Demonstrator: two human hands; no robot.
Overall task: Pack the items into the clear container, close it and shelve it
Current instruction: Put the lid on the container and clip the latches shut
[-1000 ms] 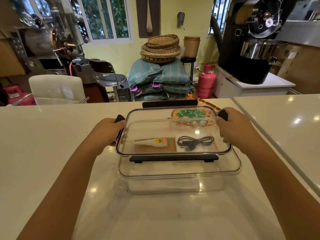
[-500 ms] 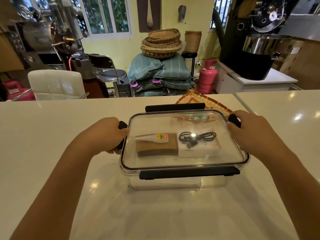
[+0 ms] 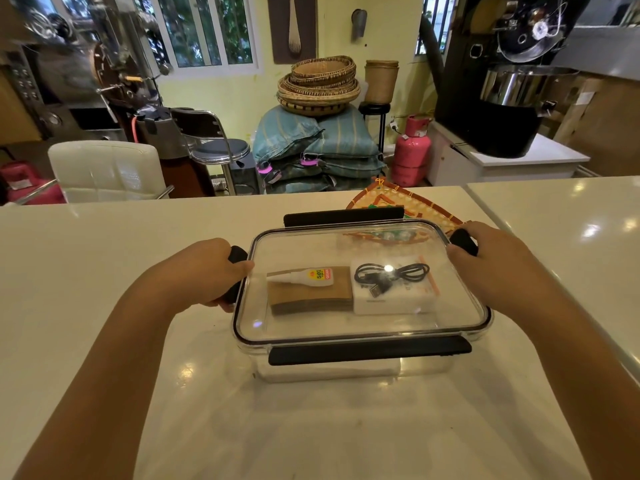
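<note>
A clear container (image 3: 346,370) stands on the white counter (image 3: 104,258) in front of me, with its clear lid (image 3: 301,327) lying flat on top. Inside lie a small glue bottle (image 3: 304,276) on a brown cardboard piece (image 3: 311,299), and a black cable (image 3: 388,276) on a white box (image 3: 394,301). My left hand (image 3: 207,271) grips the black latch on the lid's left side. On the lid's right side, my right hand (image 3: 491,261) grips the other black latch. The front latch (image 3: 367,349) and back latch (image 3: 343,215) stick out flat.
A woven, colourful mat (image 3: 412,206) lies on the counter just behind the container. A second counter section (image 3: 571,216) adjoins at the right. Beyond the counter stand a white chair (image 3: 104,171), a stool, stacked sacks with baskets, a pink gas cylinder (image 3: 412,150) and roasting machines.
The lid, held tilted above the container a second ago, has come down and now sits flat on the rim. Both hands stayed on the side latches.
</note>
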